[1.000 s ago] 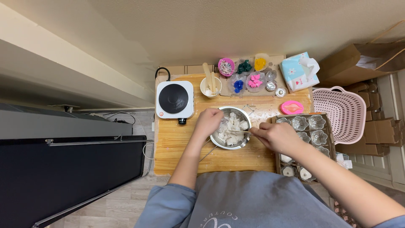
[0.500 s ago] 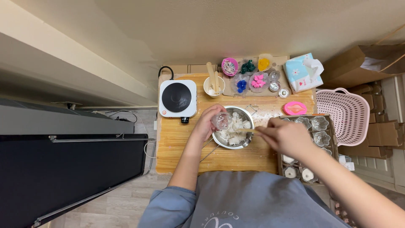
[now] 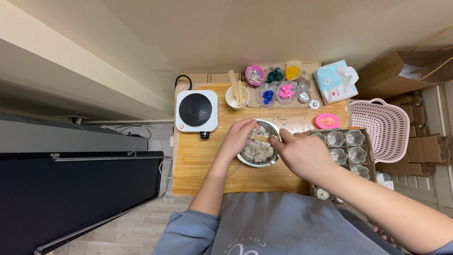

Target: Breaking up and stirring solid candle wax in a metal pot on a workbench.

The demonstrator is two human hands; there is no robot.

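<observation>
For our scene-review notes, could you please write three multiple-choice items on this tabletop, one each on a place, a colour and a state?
1. Where does the white single-burner hotplate stand relative to the round steel pot of white chunks?
A. behind it, to the left
B. right of it
C. inside it

2. What colour is the perforated plastic basket at the table's right end?
A. green
B. pink
C. black

3. What is the right hand doing?
A. lying flat on the table
B. resting in the basket
C. holding a thin wooden stick over the pot

Answers: 1 A, the hotplate sits at the far left corner; 2 B, its lattice is pale pink; 3 C, the fingers pinch the stick above the chunks.
</observation>
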